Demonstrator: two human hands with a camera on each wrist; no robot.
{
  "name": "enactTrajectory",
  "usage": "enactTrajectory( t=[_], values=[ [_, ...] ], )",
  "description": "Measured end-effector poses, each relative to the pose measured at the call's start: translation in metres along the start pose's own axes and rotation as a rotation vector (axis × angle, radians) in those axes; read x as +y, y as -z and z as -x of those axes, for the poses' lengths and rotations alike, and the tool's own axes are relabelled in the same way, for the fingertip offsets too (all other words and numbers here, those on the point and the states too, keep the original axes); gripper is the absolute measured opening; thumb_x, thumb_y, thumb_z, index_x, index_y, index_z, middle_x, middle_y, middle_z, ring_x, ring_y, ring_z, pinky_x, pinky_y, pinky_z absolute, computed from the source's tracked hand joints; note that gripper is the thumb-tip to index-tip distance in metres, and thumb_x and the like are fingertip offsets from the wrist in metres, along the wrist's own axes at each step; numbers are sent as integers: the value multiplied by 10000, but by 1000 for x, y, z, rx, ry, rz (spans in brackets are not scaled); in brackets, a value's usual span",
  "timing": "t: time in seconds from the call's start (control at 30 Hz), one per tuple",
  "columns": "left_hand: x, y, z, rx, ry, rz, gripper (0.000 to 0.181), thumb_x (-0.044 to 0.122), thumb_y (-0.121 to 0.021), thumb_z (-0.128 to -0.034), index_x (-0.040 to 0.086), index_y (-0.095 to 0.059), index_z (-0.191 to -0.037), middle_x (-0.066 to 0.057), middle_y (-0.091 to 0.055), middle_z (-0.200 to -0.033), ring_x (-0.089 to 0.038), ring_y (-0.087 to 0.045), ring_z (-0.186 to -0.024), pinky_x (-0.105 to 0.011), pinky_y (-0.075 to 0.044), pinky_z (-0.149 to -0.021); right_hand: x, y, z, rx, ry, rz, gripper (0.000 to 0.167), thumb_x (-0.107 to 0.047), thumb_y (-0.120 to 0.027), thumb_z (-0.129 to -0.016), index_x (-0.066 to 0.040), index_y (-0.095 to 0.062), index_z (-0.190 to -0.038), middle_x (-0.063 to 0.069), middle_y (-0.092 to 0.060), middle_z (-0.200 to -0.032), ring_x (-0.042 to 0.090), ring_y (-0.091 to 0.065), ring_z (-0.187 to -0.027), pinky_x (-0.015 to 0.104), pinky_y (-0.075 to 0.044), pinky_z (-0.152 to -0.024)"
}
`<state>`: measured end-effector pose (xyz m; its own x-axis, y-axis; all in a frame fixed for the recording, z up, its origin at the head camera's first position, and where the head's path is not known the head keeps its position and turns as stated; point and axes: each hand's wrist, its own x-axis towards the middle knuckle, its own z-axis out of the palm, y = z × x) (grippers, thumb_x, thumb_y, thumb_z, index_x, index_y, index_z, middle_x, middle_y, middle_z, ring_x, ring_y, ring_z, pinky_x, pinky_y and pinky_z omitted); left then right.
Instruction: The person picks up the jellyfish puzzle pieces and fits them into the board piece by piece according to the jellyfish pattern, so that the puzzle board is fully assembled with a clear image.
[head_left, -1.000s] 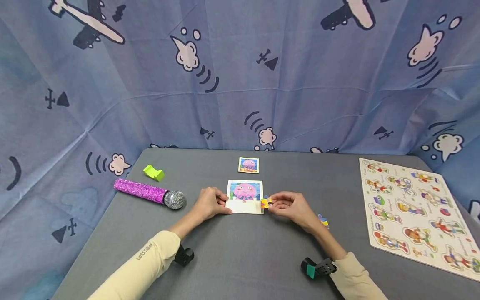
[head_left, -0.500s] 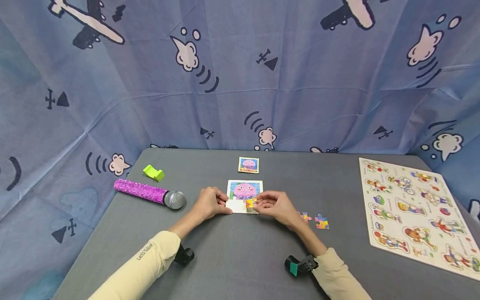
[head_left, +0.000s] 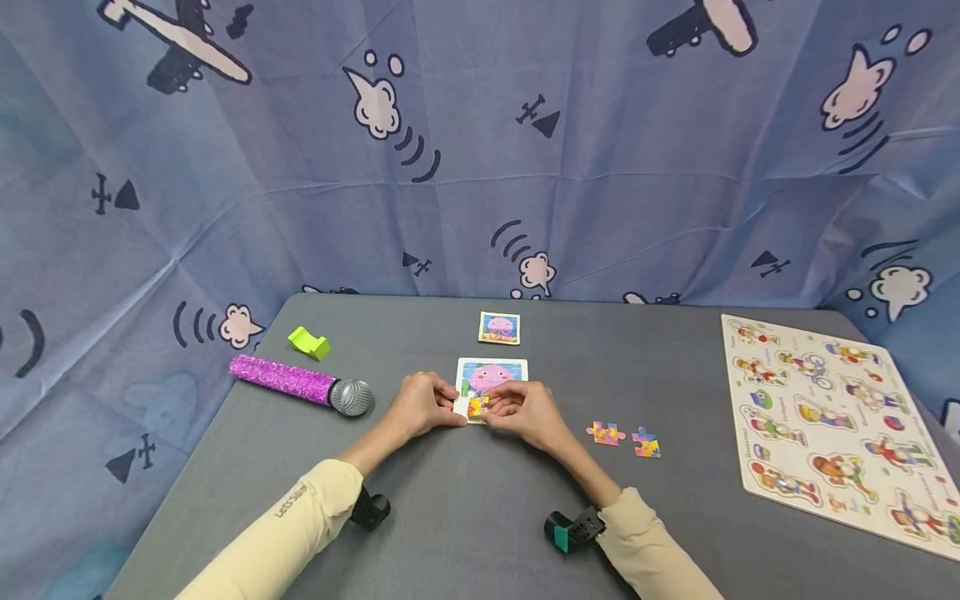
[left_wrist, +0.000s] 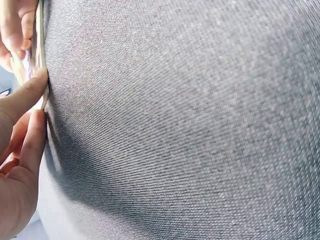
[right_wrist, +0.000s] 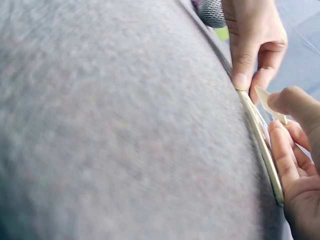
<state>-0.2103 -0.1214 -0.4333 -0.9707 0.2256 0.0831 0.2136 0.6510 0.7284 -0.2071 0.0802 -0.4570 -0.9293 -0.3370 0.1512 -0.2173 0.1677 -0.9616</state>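
In the head view a small white-framed jigsaw tray point(head_left: 462, 407) lies mid-table, its upper part filled with a pink octopus picture. My left hand point(head_left: 418, 403) grips its left edge between thumb and fingers, as the left wrist view also shows. My right hand point(head_left: 527, 412) pinches a yellow-orange puzzle piece point(head_left: 477, 406) over the tray's lower left. In the right wrist view that piece point(right_wrist: 265, 101) is tilted, its upper edge above the tray point(right_wrist: 264, 149). Two loose puzzle pieces, one pink-yellow point(head_left: 606, 433) and one blue-yellow point(head_left: 646, 442), lie right of my right hand.
A small octopus picture card point(head_left: 499, 327) lies behind the tray. To the left are a glittery purple microphone point(head_left: 288, 379) and a green curved block point(head_left: 308, 342). A large sports-figure puzzle board point(head_left: 832, 425) covers the right side. A patterned curtain point(head_left: 465, 167) hangs behind the table.
My right hand has carried the puzzle piece leftward, from the tray's right edge to its lower left. Two loose pieces have come into full view. My left hand stays on the tray.
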Motion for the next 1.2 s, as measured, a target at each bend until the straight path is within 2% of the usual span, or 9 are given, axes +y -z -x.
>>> enactTrajectory(
  t=[0.17,0.37,0.67,0.83,1.0,1.2],
  values=[
    [-1,0,-1,-1,-18,5,336,69,-915,-567,-28,-724,-826,-72,-669,-779,-105,-651,-634,-160,-512,-587,-1,-5,-2,35,25,123,249,45,-791,-705,108,-687,-922,136,-686,-760,77,-623,-636,169,-533,-593],
    [1,2,-1,-7,-7,2,341,77,-916,-571,-31,-724,-832,-75,-673,-785,-110,-656,-648,-155,-508,-588,-3,-7,-7,58,68,278,218,-13,-826,-692,50,-726,-875,60,-675,-706,37,-595,-593,173,-523,-557],
    [1,1,0,-2,-4,2,333,79,-919,-569,-25,-721,-816,-72,-666,-784,-99,-645,-640,-177,-517,-589,-12,-7,-11,14,41,460,243,-104,-864,-680,-4,-746,-868,-5,-653,-674,13,-542,-574,160,-467,-526],
    [2,1,1,-3,3,10,330,75,-919,-566,-20,-725,-816,-71,-667,-778,-89,-637,-628,-175,-514,-586,-15,-5,-13,-33,40,501,282,-120,-860,-680,-1,-748,-910,-6,-662,-682,9,-529,-574,160,-436,-507],
    [1,1,1,-3,-6,11,330,75,-919,-567,-24,-724,-815,-70,-663,-783,-104,-645,-631,-171,-511,-584,-17,-4,-13,-48,37,486,222,-103,-807,-734,10,-748,-916,2,-685,-697,6,-566,-589,165,-463,-523],
    [1,1,0,-5,-10,31,345,63,-915,-566,-43,-722,-831,-95,-672,-799,-131,-665,-650,-163,-514,-591,-21,-2,-14,-67,-2,442,224,-65,-804,-735,29,-734,-925,43,-708,-727,54,-634,-615,178,-497,-538]
  ],
)
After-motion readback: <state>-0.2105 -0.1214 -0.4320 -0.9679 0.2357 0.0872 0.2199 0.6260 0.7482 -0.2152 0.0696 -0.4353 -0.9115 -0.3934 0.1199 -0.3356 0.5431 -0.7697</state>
